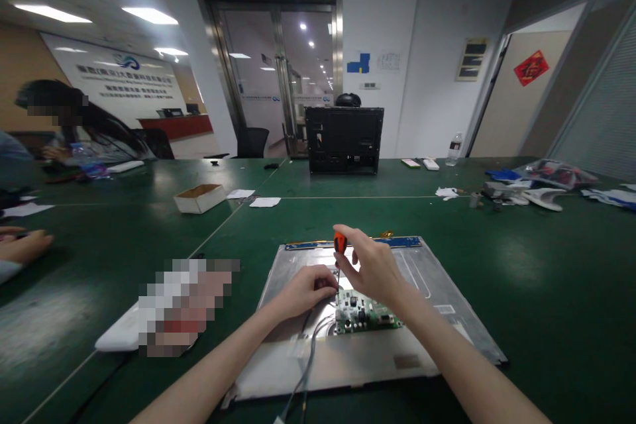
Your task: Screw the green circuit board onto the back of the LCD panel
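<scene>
A flat metal display panel lies on the green table in front of me, a green circuit board on its middle. My right hand grips a screwdriver by its orange and black handle. The shaft points down, its tip at the upper left corner of the board. Close beside that tip, the fingers of my left hand are pinched together; anything between them is too small to make out. Grey cables run from the board's left side over the panel's near edge.
Left of the panel lies a white device, partly blurred out. Farther back are an open cardboard box, paper slips and a black monitor casing. Plastic bags and parts lie far right. Other people sit at the left; one person's hand rests there.
</scene>
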Action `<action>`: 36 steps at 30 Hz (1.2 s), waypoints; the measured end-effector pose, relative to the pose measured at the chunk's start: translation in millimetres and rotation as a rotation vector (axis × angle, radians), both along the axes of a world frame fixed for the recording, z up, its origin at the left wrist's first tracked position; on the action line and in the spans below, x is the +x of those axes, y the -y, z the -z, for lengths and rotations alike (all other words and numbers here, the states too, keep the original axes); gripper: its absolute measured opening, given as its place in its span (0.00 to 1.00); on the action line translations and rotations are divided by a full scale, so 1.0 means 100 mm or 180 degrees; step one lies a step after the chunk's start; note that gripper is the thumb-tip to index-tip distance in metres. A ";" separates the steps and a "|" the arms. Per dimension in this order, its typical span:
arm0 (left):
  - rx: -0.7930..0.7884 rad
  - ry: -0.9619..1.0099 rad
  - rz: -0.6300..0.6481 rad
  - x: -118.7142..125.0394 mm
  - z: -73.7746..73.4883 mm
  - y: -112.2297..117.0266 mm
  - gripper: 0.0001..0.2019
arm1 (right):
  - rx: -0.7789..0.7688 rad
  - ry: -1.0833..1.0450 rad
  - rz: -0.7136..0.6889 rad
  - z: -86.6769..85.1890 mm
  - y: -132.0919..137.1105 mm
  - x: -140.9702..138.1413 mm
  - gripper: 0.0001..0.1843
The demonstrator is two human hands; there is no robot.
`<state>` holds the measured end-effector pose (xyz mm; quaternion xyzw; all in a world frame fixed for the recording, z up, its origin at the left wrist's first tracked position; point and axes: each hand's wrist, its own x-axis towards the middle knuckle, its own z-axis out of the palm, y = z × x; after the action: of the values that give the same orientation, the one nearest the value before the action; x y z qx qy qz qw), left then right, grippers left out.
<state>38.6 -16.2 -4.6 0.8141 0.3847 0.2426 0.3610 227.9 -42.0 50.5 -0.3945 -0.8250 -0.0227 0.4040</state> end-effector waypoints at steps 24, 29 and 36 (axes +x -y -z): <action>0.0168 -0.0227 -0.0129 0.02 -0.09 0.09 0.05 | -0.1111 0.1338 -0.0506 -0.71 -0.18 0.07 0.10; 0.0193 -0.0217 -0.0091 0.02 -0.08 0.09 0.04 | -0.0827 0.1544 -0.0097 -0.71 -0.18 -0.01 0.06; 0.0172 -0.0240 -0.0050 0.02 -0.07 0.07 0.04 | -0.0746 0.1651 -0.0023 -0.70 -0.13 -0.03 0.12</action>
<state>40.2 -23.3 2.7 0.8291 0.3977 0.2248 0.3223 224.9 -28.8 120.3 -0.4166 -0.8992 -0.0259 0.1313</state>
